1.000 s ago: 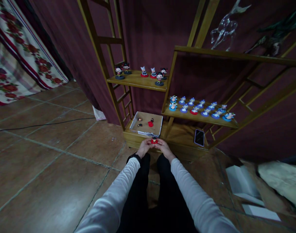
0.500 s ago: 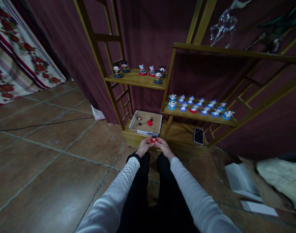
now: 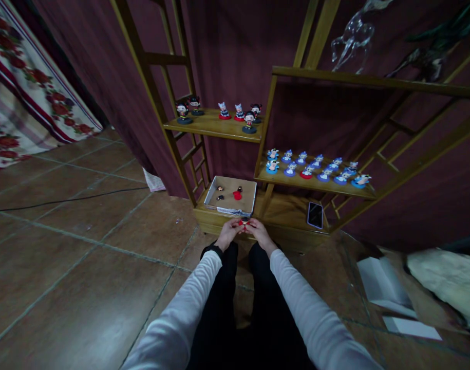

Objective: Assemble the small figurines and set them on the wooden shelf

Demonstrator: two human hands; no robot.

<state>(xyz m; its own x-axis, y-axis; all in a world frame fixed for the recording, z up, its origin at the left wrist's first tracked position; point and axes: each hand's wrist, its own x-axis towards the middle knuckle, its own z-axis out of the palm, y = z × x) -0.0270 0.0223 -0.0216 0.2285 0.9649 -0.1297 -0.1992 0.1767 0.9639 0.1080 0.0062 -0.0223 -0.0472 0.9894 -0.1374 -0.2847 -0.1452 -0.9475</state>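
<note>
Pinched in both hands: one small red-and-black figurine

Fingertips of the left hand [image 3: 227, 232] and right hand [image 3: 261, 234] are drawn nearly closed on the figurine [image 3: 244, 222], one hand on each side of it; the finer finger positions are too small to tell. It is held just on the near side of a shallow box [image 3: 247, 188] with white sides. Inside the box, a red piece [image 3: 237, 196] lies right of the middle, with a small dark piece [image 3: 240, 189] at its far side; two more small pieces [image 3: 220, 197] lie to the left. To the right of the box, a phone [image 3: 315, 215] lies on the same wooden level. Farther off, the right shelf [image 3: 296, 180] bears two rows of figures, mostly on blue or purple bases; the left shelf [image 3: 215, 128], higher up, bears others on dark and red bases.
</note>
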